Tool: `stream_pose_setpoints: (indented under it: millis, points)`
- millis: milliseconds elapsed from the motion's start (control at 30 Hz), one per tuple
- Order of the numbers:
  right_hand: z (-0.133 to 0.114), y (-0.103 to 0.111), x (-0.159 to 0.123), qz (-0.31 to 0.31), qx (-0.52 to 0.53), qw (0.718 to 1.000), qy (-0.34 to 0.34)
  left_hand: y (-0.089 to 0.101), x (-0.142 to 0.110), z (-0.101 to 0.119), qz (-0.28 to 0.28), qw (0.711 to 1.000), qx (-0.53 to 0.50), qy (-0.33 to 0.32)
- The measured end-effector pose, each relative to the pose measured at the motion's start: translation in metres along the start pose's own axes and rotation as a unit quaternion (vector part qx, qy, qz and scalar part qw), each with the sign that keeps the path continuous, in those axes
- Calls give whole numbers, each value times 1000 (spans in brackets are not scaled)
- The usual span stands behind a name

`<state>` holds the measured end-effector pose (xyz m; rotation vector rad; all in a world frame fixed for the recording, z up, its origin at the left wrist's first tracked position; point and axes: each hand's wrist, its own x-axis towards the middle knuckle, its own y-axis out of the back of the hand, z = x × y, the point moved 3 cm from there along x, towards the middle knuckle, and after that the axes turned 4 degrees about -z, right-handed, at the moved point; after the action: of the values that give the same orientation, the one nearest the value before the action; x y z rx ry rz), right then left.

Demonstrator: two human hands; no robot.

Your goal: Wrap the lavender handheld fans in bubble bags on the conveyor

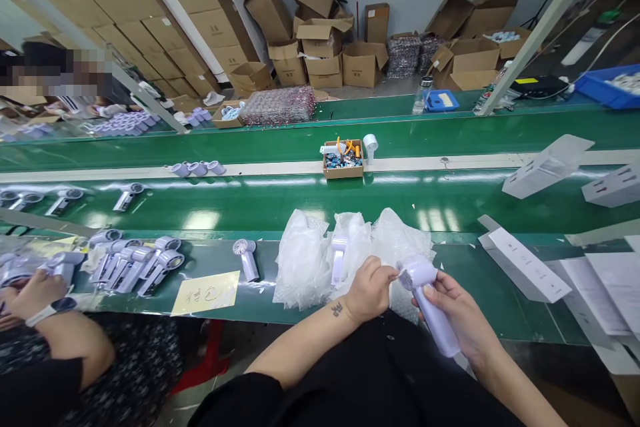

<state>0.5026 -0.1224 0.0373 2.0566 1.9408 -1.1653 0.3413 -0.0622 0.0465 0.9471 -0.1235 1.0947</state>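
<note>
Nearest the wearer, just off the near edge of the green worktop (470, 280), the right hand (463, 317) is closed around the handle of a lavender handheld fan (427, 297), head tilted up and leftward. The left hand (370, 290) pinches at the fan's head with its fingertips. Just beyond, a heap of clear plastic bags (310, 257) lies along the near edge, another fan among them. Leftward, a yellow note (206, 293) and a cluster of fans (143, 260) sit before a co-worker's arm (60, 330). White cartons (525, 265) lie rightward. Mid-belt stands a small parts box (343, 161); brown boxes (320, 40) are stacked behind.
</note>
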Motion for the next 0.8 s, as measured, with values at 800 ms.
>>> stream_pose_setpoints:
  millis: [800]
  points:
    - [-104,70,-37,115,-421,899,19,-33,92,17,-127,831,-415,349]
